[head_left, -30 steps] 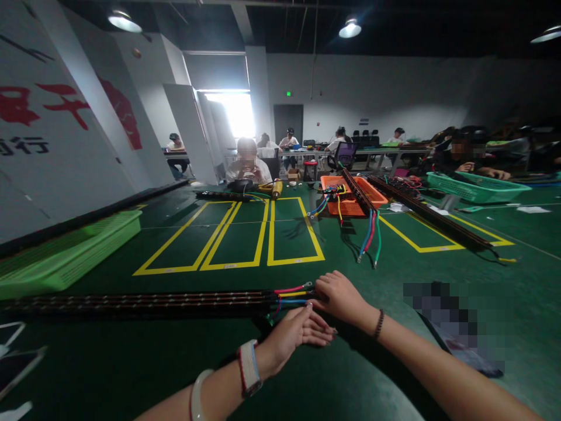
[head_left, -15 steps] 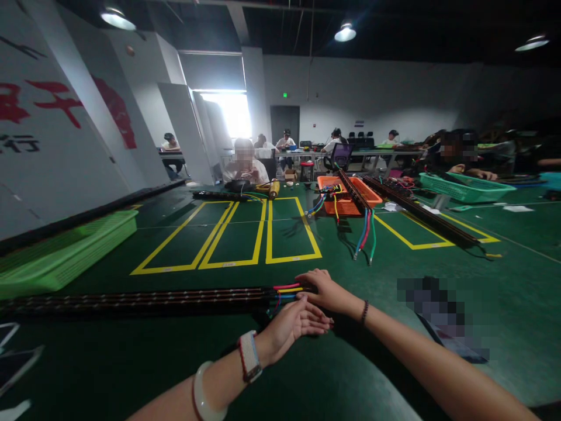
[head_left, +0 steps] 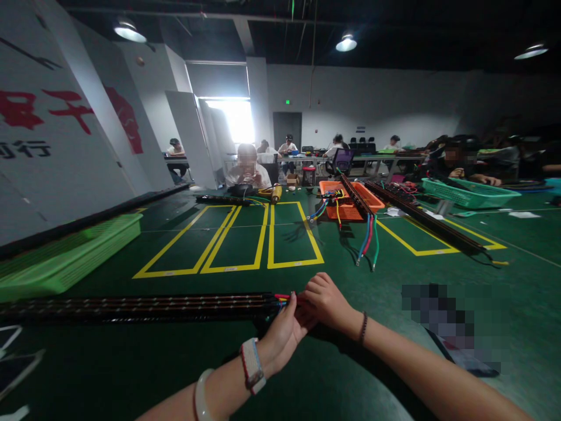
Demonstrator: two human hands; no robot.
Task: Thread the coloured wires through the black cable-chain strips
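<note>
A long dark bar assembly (head_left: 175,307) with thin brown strips and small shiny spots lies across the near left of the table. Red, yellow and blue wires (head_left: 280,299) come out of its right end. Around these wires is my left hand (head_left: 286,333), thumb up and fingers curled beneath. My right hand (head_left: 328,303) meets it from the right, its bent fingers closed over the wires' far part. The wire ends are hidden by my hands. A watch (head_left: 252,362) and a pale bangle are on my left arm.
A green basket (head_left: 100,248) stands at left. Yellow tape rectangles (head_left: 295,264) mark the green table. Further back are an orange basket (head_left: 339,213) with wired parts, another dark bar (head_left: 421,213) and a teal basket (head_left: 471,196). A blurred-out dark object (head_left: 464,345) lies right. Several people sit beyond.
My left hand's fingers, spread open before, have curled round the wires, with the thumb raised. My right hand's fingers are bent more tightly. The view has tilted up slightly.
</note>
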